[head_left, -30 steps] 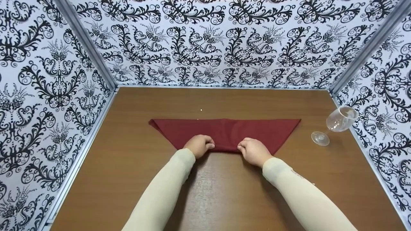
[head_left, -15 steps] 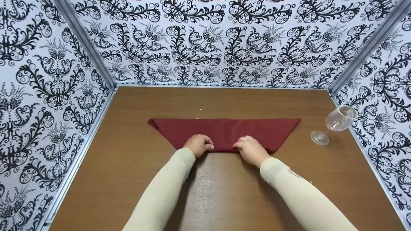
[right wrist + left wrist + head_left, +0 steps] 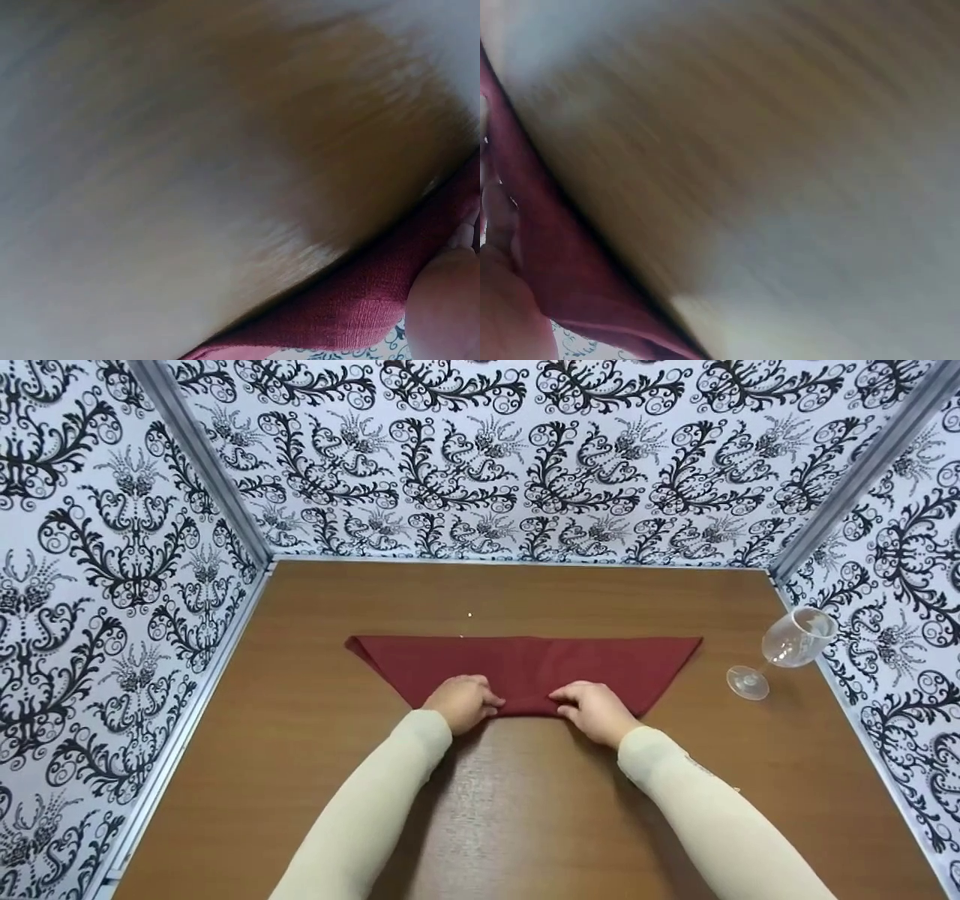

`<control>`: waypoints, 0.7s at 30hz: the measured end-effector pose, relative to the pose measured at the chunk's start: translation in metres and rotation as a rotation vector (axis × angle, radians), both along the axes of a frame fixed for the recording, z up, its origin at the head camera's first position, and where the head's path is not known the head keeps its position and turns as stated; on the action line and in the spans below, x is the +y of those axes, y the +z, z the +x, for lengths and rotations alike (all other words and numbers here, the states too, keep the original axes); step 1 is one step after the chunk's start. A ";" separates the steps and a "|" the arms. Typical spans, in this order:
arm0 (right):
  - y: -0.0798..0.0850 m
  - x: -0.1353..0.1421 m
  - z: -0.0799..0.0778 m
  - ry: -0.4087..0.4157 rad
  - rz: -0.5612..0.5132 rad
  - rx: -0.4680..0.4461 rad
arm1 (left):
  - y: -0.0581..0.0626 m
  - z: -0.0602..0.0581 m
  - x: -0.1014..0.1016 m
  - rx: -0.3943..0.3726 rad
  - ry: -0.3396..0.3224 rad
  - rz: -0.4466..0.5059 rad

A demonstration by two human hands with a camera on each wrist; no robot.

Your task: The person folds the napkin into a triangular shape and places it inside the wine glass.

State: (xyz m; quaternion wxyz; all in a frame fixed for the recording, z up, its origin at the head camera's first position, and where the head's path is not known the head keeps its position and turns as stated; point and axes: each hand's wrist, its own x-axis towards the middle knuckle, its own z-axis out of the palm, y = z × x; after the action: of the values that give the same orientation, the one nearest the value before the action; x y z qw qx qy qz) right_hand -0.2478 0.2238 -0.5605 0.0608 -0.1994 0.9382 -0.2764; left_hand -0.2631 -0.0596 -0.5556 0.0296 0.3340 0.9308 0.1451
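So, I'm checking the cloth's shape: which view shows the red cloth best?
The head view: the red cloth shows nearly its whole outline. The left wrist view shows only a left-edge strip, the right wrist view a lower-right strip.

The left forearm [image 3: 364, 810] and right forearm [image 3: 720, 810], both sleeved in cream, reach forward and angle inward. The left hand [image 3: 461, 705] and right hand [image 3: 596, 712] face each other, apart, backs uppermost, fingers bent, each thumb below the index finger.

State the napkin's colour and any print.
Dark red cloth napkin, no print visible; shows best in the head view.
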 end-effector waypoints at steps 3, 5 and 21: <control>0.001 0.000 0.001 0.007 -0.003 -0.023 | 0.000 0.001 -0.002 -0.053 0.004 -0.046; 0.001 0.000 0.001 0.024 0.011 -0.005 | -0.001 0.001 -0.004 -0.086 0.013 -0.068; -0.001 -0.002 -0.003 -0.105 -0.028 0.007 | -0.012 -0.010 -0.009 -0.239 0.140 0.107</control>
State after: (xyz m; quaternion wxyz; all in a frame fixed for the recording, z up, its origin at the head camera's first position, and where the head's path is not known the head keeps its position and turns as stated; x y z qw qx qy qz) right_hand -0.2508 0.2213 -0.5614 0.0400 -0.1519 0.9435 -0.2917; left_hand -0.2727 -0.0685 -0.5680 0.1125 0.2499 0.9326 0.2348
